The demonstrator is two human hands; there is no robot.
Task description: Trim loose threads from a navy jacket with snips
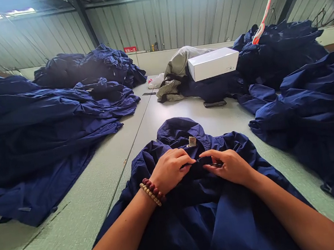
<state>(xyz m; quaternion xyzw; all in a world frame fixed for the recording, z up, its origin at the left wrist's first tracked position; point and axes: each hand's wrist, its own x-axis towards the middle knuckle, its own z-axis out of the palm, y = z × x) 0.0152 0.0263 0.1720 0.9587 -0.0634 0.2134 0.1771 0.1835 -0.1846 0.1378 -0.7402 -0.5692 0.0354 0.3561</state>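
A navy blue hooded jacket (194,219) lies on the table in front of me, its hood (179,128) pointing away. A small white label (192,141) shows inside its neck. My left hand (172,167), with two beaded bracelets (153,192) at the wrist, pinches the jacket's edge just below the neck opening. Close on its right, my right hand (229,165) is closed around a slim dark tool (217,164), partly hidden by the fingers; its exact kind is unclear. The right index fingertip touches the fabric beside the left fingertips.
Heaps of navy garments lie on the left (47,128) and right (312,110). A white box (214,64) rests on dark and grey cloth at the back, with a phone (215,103) before it. A red-and-white cord (268,7) hangs at the right.
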